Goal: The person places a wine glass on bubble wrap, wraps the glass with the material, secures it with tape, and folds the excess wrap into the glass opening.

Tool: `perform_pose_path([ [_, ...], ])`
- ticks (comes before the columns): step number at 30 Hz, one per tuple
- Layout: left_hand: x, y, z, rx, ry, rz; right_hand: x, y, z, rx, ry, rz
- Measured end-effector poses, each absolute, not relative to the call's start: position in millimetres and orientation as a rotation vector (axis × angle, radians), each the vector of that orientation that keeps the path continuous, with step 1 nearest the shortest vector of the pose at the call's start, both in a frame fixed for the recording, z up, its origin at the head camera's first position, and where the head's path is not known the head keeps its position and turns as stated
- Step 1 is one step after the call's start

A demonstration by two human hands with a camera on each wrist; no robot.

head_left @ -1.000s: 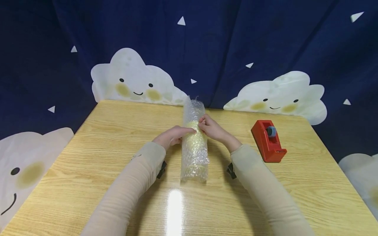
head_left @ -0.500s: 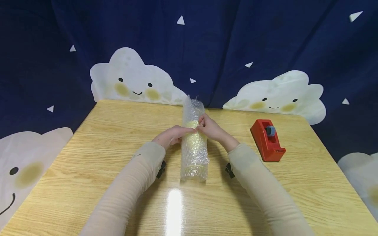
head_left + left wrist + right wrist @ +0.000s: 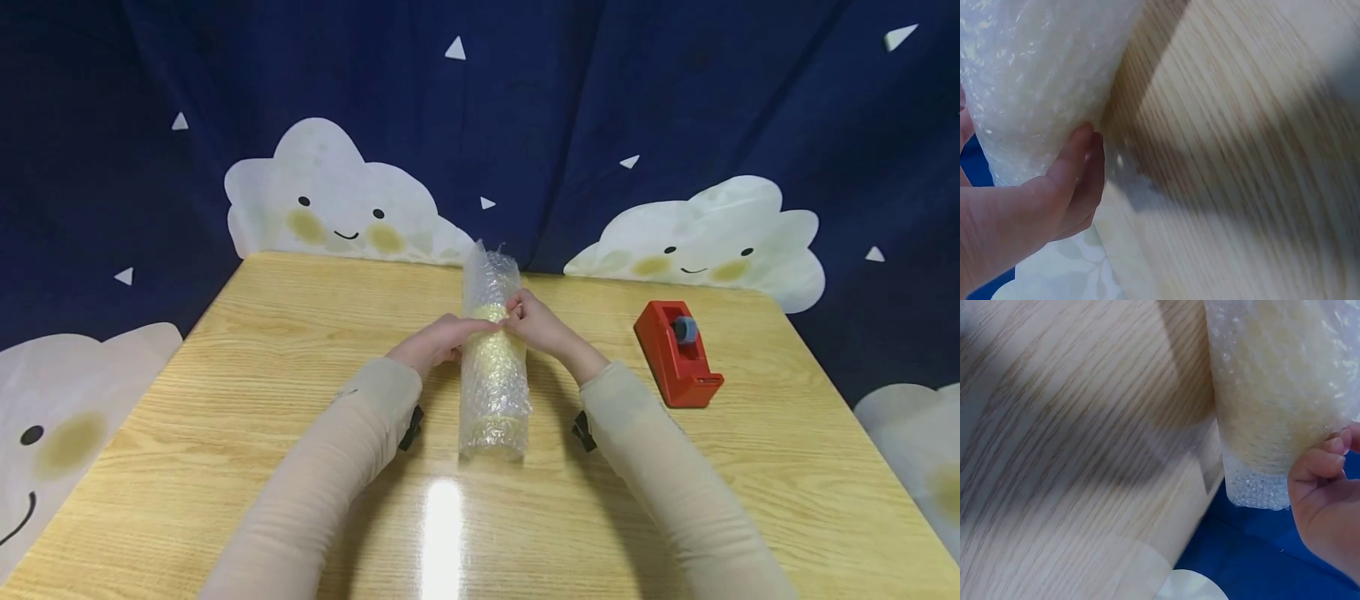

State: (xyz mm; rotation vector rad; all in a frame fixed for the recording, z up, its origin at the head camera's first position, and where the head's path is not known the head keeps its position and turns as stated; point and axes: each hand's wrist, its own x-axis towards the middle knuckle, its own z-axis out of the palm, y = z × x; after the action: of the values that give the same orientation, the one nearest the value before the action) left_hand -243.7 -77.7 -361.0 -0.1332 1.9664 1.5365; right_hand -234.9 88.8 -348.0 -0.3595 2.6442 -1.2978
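A roll of clear bubble wrap (image 3: 495,392) around something yellowish lies lengthwise on the table, pointing away from me. My left hand (image 3: 442,337) grips its left side, thumb laid across the top. In the left wrist view, the fingers (image 3: 1075,162) curl against the side of the wrap. From the right, my right hand (image 3: 540,327) pinches at the top of the wrap, close to the left thumb tip. The right wrist view has its curled fingers (image 3: 1319,465) against the bubble wrap. Whether a small piece of tape lies between those fingertips, I cannot tell.
A red tape dispenser (image 3: 678,358) with a blue-cored tape roll (image 3: 685,330) stands to the right on the wooden table (image 3: 337,308). Behind the table's far edge hangs a dark blue curtain (image 3: 525,100) with cloud prints.
My right hand has shifted slightly left, its fingertips now meeting the left thumb on top of the wrap. The left thumb reaches slightly further right. The roll stays put.
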Motion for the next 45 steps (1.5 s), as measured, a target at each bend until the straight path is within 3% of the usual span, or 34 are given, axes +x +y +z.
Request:
perform_pose_path([
  [38,-245,-76,-361,-0.117,1.978,1.541,-238,84,-337,-0.129,2.594,-1.188],
  [45,-243,-77,-359,-0.12,2.0,1.534,-239,89,-336,-0.213,2.544,-1.191],
])
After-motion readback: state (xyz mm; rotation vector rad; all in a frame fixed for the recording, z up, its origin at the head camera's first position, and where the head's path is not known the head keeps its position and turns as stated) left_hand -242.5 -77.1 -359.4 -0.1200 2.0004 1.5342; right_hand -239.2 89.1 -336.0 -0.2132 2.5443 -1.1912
